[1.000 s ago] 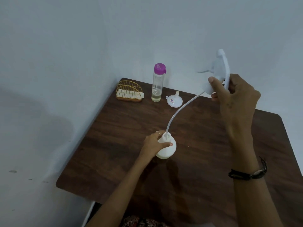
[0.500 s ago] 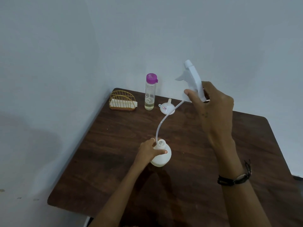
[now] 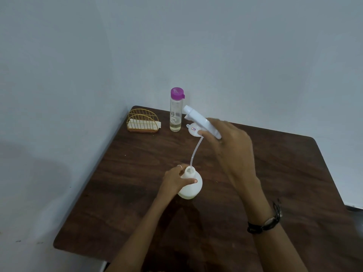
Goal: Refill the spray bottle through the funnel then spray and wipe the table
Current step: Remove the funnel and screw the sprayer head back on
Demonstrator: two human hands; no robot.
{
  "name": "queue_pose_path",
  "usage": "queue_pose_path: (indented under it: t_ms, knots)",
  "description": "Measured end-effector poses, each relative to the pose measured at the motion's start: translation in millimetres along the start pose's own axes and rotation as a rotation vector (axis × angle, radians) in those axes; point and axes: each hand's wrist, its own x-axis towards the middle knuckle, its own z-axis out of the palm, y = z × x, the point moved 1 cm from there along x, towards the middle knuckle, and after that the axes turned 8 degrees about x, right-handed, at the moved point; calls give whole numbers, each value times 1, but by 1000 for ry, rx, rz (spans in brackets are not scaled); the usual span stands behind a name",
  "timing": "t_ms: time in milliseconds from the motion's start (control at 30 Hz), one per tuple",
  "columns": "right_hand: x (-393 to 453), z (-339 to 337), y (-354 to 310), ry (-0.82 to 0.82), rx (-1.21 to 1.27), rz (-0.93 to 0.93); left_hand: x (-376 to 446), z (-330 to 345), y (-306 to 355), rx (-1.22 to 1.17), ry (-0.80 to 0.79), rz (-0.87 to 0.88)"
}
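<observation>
A round white spray bottle (image 3: 193, 188) stands on the dark wooden table (image 3: 275, 173), its neck open. My left hand (image 3: 176, 179) grips the bottle's neck and shoulder. My right hand (image 3: 229, 146) holds the white spray head (image 3: 200, 120) above the table, tilted with its nozzle toward the back left. The head's thin clear tube (image 3: 195, 154) curves down into the bottle's neck. A small white funnel (image 3: 193, 130) lies on the table just behind the spray head, partly hidden by it. A clear refill bottle (image 3: 175, 112) with a purple cap holds a little pale liquid.
A gold wire holder (image 3: 142, 121) with white napkins sits in the table's back left corner. Walls close off the back and left sides. The table's front left edge (image 3: 78, 250) is near my left arm.
My right hand has lowered the spray head down and to the left, so the tube now sits deeper in the bottle. My left hand has kept its grip on the bottle.
</observation>
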Motion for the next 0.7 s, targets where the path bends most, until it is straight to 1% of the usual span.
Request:
queue_pose_path:
  t_ms: [167, 267, 400, 467, 533, 700]
  knots:
    - [-10, 18, 2, -6, 14, -1, -1, 0, 0, -18, 6, -11]
    - [-14, 25, 5, -52, 19, 32, 0, 1, 0, -25, 4, -12]
    - [-17, 29, 13, -178, 72, 198, -1, 1, 1, -35, 4, -19]
    - [-17, 31, 18, -217, 95, 237, -1, 1, 1, -32, 8, -22]
    - [-16, 32, 23, -271, 104, 259, -1, 1, 2, -33, 8, -24]
    - [-18, 40, 31, -496, 45, 248, 0, 2, 0, -17, -2, -36]
